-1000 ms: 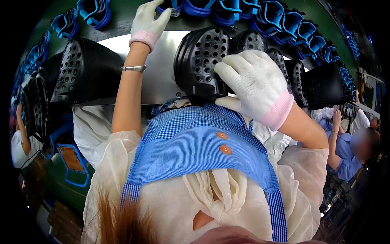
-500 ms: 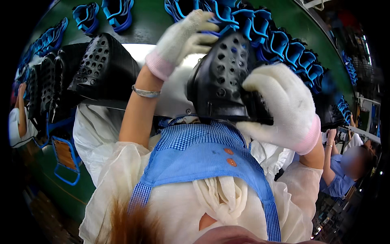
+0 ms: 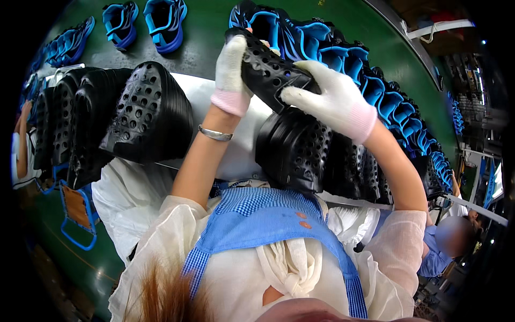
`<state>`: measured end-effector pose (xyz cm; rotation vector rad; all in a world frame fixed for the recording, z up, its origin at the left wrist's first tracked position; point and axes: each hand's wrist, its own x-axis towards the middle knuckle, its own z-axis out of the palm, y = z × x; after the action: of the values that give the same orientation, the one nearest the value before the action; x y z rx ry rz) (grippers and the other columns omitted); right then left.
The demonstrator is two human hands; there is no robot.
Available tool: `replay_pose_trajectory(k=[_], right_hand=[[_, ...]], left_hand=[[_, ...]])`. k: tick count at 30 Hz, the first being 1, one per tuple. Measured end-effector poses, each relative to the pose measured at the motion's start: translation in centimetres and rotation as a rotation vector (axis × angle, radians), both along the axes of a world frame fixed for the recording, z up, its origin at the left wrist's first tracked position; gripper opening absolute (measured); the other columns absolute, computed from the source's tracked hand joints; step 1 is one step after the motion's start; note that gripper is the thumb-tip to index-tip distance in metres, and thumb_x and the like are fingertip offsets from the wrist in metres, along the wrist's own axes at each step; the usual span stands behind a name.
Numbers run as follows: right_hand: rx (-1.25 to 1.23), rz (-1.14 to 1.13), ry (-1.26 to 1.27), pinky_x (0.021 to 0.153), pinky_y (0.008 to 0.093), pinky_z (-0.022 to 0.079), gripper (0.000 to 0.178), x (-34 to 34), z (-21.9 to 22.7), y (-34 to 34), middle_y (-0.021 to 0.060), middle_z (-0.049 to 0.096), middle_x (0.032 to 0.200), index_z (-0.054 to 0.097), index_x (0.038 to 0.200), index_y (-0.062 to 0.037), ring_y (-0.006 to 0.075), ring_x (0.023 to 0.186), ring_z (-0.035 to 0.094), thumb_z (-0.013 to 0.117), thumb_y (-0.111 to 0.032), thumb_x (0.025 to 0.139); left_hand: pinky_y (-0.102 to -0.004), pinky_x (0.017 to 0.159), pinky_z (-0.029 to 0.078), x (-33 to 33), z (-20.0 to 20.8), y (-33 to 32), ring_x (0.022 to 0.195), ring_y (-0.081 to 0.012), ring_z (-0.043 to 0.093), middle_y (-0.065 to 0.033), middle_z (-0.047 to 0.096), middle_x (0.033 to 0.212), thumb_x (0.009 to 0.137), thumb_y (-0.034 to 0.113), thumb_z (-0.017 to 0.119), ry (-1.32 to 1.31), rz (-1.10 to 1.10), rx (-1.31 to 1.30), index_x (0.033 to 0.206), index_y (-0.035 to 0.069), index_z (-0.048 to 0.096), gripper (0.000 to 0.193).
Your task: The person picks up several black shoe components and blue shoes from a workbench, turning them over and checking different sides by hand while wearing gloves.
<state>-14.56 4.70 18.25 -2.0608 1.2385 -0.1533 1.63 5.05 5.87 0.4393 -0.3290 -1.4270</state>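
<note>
A black insole dotted with round holes (image 3: 272, 71) is held up and tilted above the white work surface (image 3: 201, 88). My left hand (image 3: 230, 70), in a white knit glove with a pink cuff, grips its left end, with some fingers hidden behind it. At the other end, my right hand (image 3: 339, 94), gloved alike, pinches the insole between thumb and fingers. Just below the hands, a stack of similar black insoles (image 3: 298, 153) stands on the surface near my apron.
Another tall stack of insoles (image 3: 144, 115) stands left of my left forearm, with more stacks (image 3: 64, 102) beyond. Black-and-blue shoes (image 3: 354, 61) line the green table (image 3: 206, 21); two shoes (image 3: 165, 24) sit at the far left. A co-worker (image 3: 429, 249) is at lower right.
My right hand has left the stack and moved up and left. Both hands now hold a raised insole; the left hand was reaching over the stack before.
</note>
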Motion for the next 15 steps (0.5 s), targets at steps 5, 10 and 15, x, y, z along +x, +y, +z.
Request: replay_pose_trajectory(k=[5,10,15], right_hand=[[-0.100,-0.052,-0.058,0.066,0.0352,0.054,0.047,1.2,-2.7,-2.6,0.0206,0.064,0.074,0.061,0.087,0.0049,0.0307,0.070,0.067,0.068,-0.040,0.075],[-0.374,0.089,0.222,0.065,0.0414,0.051,0.046,0.8,-3.2,-7.2,0.0220,0.062,0.069,0.062,0.075,0.0019,0.0359,0.068,0.063,0.060,-0.043,0.078],[-0.274,0.247,0.445,0.069,0.0385,0.052,0.051,2.5,-2.6,-12.6,0.0204,0.064,0.070,0.066,0.075,0.0030,0.0334,0.069,0.064,0.058,-0.047,0.076]], left_hand=[[-0.0372,0.083,0.053,0.5,-1.3,-2.9,0.091,-0.0264,0.062,-0.0122,0.063,0.097,0.089,0.038,0.061,-0.076,0.080,0.106,0.116,0.005,0.053,0.044],[-0.0404,0.093,0.045,1.7,-3.9,-7.8,0.106,-0.0330,0.056,-0.0208,0.059,0.116,0.077,0.045,0.065,-1.364,0.692,0.247,0.119,0.006,0.061,0.056],[-0.0375,0.091,0.045,3.2,-4.9,-12.1,0.108,-0.0320,0.058,-0.0170,0.063,0.114,0.083,0.042,0.061,-1.510,0.489,0.206,0.116,0.008,0.064,0.047]])
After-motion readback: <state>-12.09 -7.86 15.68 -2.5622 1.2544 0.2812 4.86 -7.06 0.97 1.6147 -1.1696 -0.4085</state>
